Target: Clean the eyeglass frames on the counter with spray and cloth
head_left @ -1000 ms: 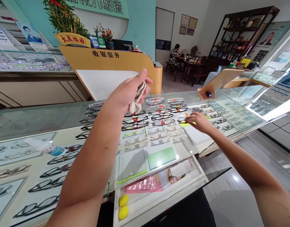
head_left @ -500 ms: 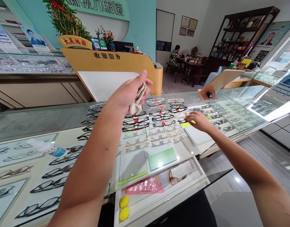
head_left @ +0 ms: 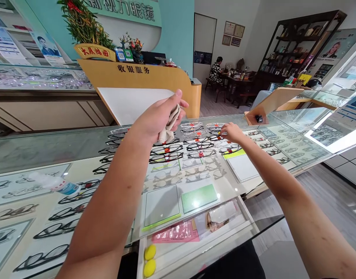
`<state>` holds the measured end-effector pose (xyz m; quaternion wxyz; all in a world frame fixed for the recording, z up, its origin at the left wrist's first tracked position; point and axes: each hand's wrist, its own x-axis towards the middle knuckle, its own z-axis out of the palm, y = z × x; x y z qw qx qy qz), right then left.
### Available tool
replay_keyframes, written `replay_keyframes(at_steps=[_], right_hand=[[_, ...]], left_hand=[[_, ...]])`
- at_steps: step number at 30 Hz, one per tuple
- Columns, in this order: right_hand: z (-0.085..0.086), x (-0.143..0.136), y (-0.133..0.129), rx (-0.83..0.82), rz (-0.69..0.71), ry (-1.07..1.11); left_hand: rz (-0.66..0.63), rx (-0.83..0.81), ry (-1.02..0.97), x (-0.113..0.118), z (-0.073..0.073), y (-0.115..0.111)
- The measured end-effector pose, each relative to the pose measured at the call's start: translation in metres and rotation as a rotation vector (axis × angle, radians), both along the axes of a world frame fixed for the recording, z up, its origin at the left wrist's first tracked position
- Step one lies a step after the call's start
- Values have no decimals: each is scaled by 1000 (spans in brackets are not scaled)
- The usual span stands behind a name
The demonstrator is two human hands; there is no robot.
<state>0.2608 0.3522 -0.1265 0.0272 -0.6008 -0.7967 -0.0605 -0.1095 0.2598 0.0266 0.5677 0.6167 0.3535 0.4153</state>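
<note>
Spanning the lower view, a glass counter (head_left: 64, 143) carried rows of eyeglasses (head_left: 167, 157). Left hand (head_left: 157, 119), over the rows, was curled tight; right hand (head_left: 233, 133) was at their right end, fingers bent. Crumpled cloth (head_left: 167, 134) sat clenched in the left; a black-framed pair (head_left: 214, 138) lay at the right fingertips, pinched or just touched, couldn't tell.

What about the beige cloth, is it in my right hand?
No, the beige cloth is bunched in your left hand.

Left fingers (head_left: 184, 104) clutch a beige cloth (head_left: 167, 131), right fingers (head_left: 226, 130) at black glasses (head_left: 215, 137).
</note>
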Motion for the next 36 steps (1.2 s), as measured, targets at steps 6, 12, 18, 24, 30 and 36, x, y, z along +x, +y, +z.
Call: replay_keyframes(at_steps=[6,12,18,24,30,36], right_hand=[[-5,5,16,-5,-19,-17],[-6,10,24,-15,-42,-12],[-1,10,42,-2,-175,16],[0,8,66,-48,-218,-15],[-4,5,76,-53,-231,-52],[-9,12,80,-21,-233,-71]], left_hand=[[8,17,2,-1,-1,2],[-15,52,39,-3,-4,6],[-1,40,49,0,-2,3],[17,36,62,0,2,-2],[-2,46,35,-5,4,1],[2,33,39,-6,5,0]])
